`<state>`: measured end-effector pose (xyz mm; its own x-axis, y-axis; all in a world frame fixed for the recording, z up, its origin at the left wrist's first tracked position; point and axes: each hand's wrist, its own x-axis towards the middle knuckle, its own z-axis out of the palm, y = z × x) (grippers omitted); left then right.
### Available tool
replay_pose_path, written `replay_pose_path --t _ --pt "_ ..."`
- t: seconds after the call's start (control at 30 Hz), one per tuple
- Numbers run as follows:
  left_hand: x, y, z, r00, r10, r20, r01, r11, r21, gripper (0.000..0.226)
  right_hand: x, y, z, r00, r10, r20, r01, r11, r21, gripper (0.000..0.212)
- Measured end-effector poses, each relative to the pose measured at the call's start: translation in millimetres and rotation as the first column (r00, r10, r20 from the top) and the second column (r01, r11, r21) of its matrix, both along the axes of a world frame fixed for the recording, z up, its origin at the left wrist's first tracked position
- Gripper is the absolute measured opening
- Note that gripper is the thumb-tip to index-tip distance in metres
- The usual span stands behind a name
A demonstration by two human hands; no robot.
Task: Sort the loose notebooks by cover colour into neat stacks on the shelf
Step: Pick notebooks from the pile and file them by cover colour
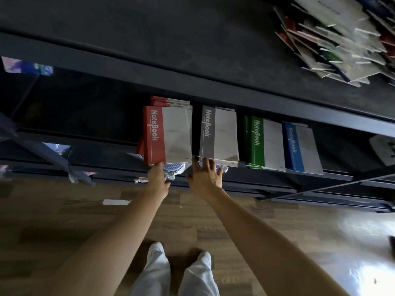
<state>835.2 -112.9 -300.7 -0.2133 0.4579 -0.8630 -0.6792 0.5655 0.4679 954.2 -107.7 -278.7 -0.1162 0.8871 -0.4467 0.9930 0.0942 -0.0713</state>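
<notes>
On the middle shelf (320, 177) lie four side-by-side stacks of notebooks: red (168, 135), grey (220, 135), green (265, 144) and blue (303, 148). The red stack is fanned and uneven. My left hand (157, 178) touches the front edge of the top red notebook. Spread open, my right hand (206, 175) has its fingertips against the front edge of the grey stack. A jumbled pile of loose notebooks (342, 37) lies on the top shelf at the far right.
The dark metal shelving unit has a wide top board (171, 39) and lower rails. Plastic-wrapped items (173, 169) sit on a lower shelf under my hands. A wooden floor (64, 221) lies below, with my feet in white shoes (179, 253).
</notes>
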Motion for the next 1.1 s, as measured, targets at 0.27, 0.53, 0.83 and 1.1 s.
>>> replay_pose_path --t 0.27,0.53,0.83,1.1 --pt "-1 25 6 0.937 0.084 0.338 -0.161 0.965 0.206 0.053 5 -8 -14 1.000 -0.027 0.001 0.027 1.000 0.008 0.054" --pt "-11 24 13 0.967 -0.144 0.211 0.112 0.981 0.157 0.062 5 -6 -7 0.999 -0.031 0.020 0.031 1.000 -0.003 0.061" --pt "-4 -40 20 0.472 -0.685 -0.555 0.794 0.603 -0.070 0.061 26 -39 15 0.999 -0.002 0.047 0.002 1.000 -0.001 0.062" --pt "35 -124 56 -0.197 -0.594 -0.780 0.773 0.395 -0.496 0.070 83 -108 56 0.999 0.031 0.027 -0.033 0.998 0.047 0.066"
